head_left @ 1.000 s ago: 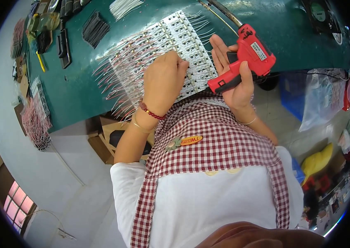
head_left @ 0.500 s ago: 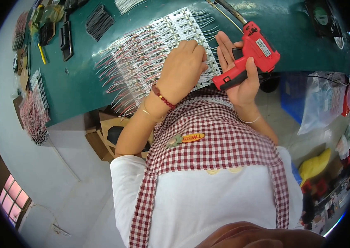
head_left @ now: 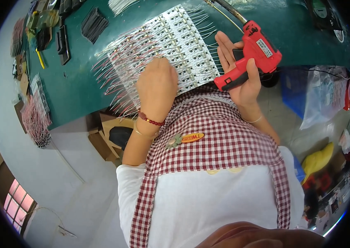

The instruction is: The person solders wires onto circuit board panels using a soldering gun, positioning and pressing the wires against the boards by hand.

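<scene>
My right hand (head_left: 244, 84) holds a red and black soldering gun (head_left: 261, 49), its grip lying across the palm under the thumb while several fingers stretch out straight. The gun's metal barrel points away from me. On the bench lies a panel of white circuit boards (head_left: 187, 49) with rows of small parts. Red and white wires (head_left: 115, 76) fan out from its left side, and pale wires stick out along its right edge. My left hand (head_left: 157, 84) is over the lower part of the panel, fingers curled and closed. Its fingertips are hidden, so whatever they pinch cannot be seen.
The green bench (head_left: 78, 89) carries a bundle of black wires (head_left: 94, 25), black-handled tools (head_left: 63, 45) and a yellow-handled tool (head_left: 40, 59). Bundled red and white wires (head_left: 36, 120) hang at the left edge. A dark device (head_left: 323, 16) sits far right. Below stands a blue bin (head_left: 292, 93).
My left hand has moved left and toward me across the panel, uncovering more of the boards in the middle. The right hand and soldering gun have barely moved.
</scene>
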The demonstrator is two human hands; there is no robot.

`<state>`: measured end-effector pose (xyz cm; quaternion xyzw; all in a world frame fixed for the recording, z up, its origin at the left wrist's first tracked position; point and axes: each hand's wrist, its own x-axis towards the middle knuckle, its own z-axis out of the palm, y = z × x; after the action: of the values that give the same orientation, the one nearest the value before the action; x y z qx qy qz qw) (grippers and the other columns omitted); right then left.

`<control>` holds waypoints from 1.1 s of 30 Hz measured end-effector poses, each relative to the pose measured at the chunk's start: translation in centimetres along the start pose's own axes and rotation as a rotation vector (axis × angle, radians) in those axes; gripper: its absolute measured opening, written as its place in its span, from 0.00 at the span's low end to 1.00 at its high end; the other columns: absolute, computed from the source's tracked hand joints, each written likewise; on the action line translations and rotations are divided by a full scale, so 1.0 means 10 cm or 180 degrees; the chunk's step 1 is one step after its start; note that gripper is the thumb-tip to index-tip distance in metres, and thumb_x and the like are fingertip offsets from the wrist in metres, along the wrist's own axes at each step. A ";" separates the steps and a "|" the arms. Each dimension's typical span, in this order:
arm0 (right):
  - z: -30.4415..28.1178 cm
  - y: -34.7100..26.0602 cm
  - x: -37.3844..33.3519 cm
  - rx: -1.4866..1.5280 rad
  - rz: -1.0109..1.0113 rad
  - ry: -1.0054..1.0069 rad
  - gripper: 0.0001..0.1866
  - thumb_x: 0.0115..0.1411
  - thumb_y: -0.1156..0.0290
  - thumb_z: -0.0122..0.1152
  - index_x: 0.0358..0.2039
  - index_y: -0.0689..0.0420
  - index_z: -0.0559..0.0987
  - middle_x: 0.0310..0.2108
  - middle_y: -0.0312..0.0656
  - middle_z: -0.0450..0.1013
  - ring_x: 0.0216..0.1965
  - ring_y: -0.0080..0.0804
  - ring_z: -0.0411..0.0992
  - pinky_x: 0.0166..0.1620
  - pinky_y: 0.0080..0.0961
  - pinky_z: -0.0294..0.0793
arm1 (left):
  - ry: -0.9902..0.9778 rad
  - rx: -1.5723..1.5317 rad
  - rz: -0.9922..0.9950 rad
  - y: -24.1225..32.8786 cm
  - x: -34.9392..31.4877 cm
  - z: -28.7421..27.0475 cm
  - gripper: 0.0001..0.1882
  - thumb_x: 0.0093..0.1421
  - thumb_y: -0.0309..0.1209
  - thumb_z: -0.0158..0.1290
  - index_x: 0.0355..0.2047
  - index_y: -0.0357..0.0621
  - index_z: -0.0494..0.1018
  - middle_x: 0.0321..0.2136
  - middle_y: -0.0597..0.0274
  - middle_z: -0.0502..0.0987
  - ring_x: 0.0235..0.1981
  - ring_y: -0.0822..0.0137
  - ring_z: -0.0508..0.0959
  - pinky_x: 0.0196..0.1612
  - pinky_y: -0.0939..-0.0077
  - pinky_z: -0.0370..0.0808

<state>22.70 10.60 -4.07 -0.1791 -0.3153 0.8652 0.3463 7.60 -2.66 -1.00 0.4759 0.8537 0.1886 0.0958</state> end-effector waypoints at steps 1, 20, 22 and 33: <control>0.00 0.00 0.00 -0.0028 -0.0019 0.0004 0.24 0.66 0.53 0.46 0.53 0.57 0.64 0.64 0.66 0.50 0.68 0.52 0.47 0.70 0.38 0.44 | 0.0038 0.0371 -0.0093 0.02 0.00 -0.05 0.06 0.53 0.28 0.56 0.26 0.42 0.70 0.24 0.57 0.72 0.26 0.55 0.73 0.28 0.64 0.69; -0.03 -0.01 -0.01 0.0096 0.0012 0.0050 0.23 0.65 0.54 0.48 0.52 0.57 0.65 0.64 0.65 0.51 0.68 0.52 0.47 0.70 0.38 0.44 | 0.0045 0.0336 0.0784 0.18 -0.01 -0.11 0.06 0.49 0.23 0.54 0.29 0.45 0.76 0.27 0.64 0.70 0.34 0.63 0.70 0.38 0.67 0.64; -0.03 -0.02 -0.01 0.0050 0.0009 0.0063 0.23 0.66 0.54 0.48 0.53 0.57 0.64 0.64 0.65 0.51 0.68 0.52 0.47 0.70 0.38 0.44 | 0.0201 0.0106 0.0695 0.25 0.05 -0.01 0.06 0.50 0.22 0.56 0.30 0.44 0.77 0.27 0.64 0.71 0.34 0.61 0.71 0.39 0.66 0.65; -0.03 0.01 -0.02 0.0105 -0.0022 0.0056 0.23 0.66 0.54 0.47 0.53 0.57 0.64 0.64 0.65 0.51 0.68 0.52 0.47 0.70 0.38 0.44 | -0.0175 -0.0884 0.0588 0.25 0.16 0.17 0.07 0.50 0.23 0.57 0.23 0.40 0.69 0.25 0.57 0.70 0.30 0.55 0.70 0.34 0.65 0.68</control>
<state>22.96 10.60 -4.35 -0.1799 -0.2986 0.8674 0.3550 9.34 0.27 -1.48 0.5394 0.7691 0.2997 0.1663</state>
